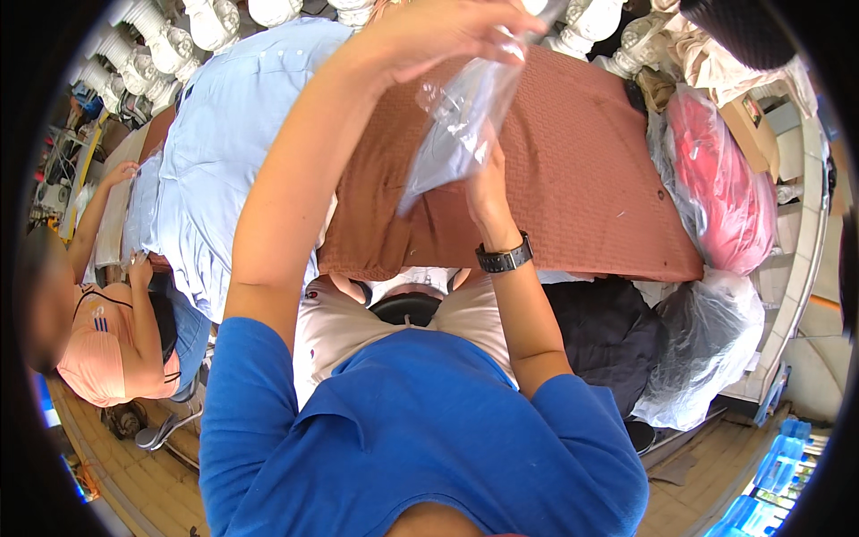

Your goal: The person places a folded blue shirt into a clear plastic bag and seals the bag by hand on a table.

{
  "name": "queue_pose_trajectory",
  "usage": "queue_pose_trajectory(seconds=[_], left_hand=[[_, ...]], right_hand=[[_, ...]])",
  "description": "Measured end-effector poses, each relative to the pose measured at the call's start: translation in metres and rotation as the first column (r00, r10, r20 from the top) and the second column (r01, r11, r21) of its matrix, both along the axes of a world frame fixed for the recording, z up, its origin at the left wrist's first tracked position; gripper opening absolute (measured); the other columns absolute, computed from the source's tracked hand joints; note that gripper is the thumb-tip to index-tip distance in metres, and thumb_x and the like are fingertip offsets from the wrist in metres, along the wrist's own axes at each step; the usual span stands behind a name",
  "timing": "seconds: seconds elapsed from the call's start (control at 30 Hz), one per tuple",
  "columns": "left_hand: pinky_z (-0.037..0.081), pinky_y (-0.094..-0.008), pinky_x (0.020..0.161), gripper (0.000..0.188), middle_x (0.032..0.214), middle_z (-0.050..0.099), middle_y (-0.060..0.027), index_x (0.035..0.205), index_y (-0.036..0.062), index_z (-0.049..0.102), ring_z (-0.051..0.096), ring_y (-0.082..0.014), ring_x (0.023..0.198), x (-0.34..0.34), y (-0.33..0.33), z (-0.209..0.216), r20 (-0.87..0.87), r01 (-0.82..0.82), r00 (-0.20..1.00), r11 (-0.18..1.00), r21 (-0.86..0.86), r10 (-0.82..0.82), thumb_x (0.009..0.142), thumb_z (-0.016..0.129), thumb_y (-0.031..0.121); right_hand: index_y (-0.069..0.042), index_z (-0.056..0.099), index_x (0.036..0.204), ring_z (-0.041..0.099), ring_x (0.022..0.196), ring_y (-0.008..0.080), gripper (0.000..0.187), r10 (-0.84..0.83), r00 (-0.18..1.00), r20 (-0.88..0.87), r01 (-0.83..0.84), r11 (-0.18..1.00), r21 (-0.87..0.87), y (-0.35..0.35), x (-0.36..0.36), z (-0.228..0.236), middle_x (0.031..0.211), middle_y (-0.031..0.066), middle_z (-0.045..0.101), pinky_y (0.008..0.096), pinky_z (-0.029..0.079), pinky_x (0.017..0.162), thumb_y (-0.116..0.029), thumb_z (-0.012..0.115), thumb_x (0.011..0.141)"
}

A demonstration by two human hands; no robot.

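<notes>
A clear plastic bag (452, 130) hangs tilted above the brown-covered table, and something pale blue-grey shows through it, perhaps folded cloth. My left hand (429, 38) reaches across at the top with its fingers closed on the bag's upper end. Lower down, my right hand (488, 188), with a black watch (504, 257) on the wrist, grips the bag's right side. Its fingertips are partly hidden behind the plastic. Left of my left arm lies a wide pile of light blue shirts (237, 116).
The brown textured cloth (591, 170) covers the table before me. A person in a peach top (112, 336) sits at the left, hands on the blue garments. To the right are a plastic-wrapped red bundle (720, 183), a clear plastic heap (707, 345) and black cloth (595, 331). White balusters (215, 22) line the far side.
</notes>
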State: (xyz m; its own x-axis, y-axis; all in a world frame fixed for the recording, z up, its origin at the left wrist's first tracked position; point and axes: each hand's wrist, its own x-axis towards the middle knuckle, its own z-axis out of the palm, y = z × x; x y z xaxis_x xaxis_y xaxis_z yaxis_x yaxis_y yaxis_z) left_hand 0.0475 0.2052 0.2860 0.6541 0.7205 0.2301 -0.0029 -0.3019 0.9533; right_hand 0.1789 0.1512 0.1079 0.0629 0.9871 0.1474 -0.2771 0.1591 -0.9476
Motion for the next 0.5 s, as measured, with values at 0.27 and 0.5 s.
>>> queue_pose_trajectory(seconds=[0.27, 0.5], left_hand=[[0.052, -0.0437, 0.078, 0.017, 0.098, 0.068, -0.0172, 0.09, 0.0023, 0.056, 0.066, -0.0352, 0.086, 0.092, -0.069, -0.133, -0.089, -0.223, 0.959, 0.911, 0.346, 0.268, 0.094, 0.065, 0.017], [0.05, -0.0483, 0.079, 0.013, 0.098, 0.06, -0.0193, 0.095, -0.0015, 0.056, 0.061, -0.0417, 0.09, 0.111, -0.143, -0.203, -0.078, -0.371, 0.909, 0.88, 0.295, 0.41, 0.095, 0.061, 0.01]], right_hand=[[-0.001, 0.043, 0.143, 0.054, 0.127, 0.0221, 0.057, 0.009, 0.803, -0.596, -0.036, 0.999, -0.034, -0.043, 0.031, -0.056, 0.141, 0.0111, 0.051, 0.041, 0.047, 0.105, -0.046, 0.042, 0.108], [-0.001, 0.054, 0.132, 0.053, 0.124, 0.0214, 0.04, 0.043, 0.973, -0.228, -0.087, 0.978, -0.187, -0.105, 0.092, -0.117, 0.136, 0.0118, 0.053, 0.0394, 0.047, 0.101, -0.03, 0.049, 0.105]])
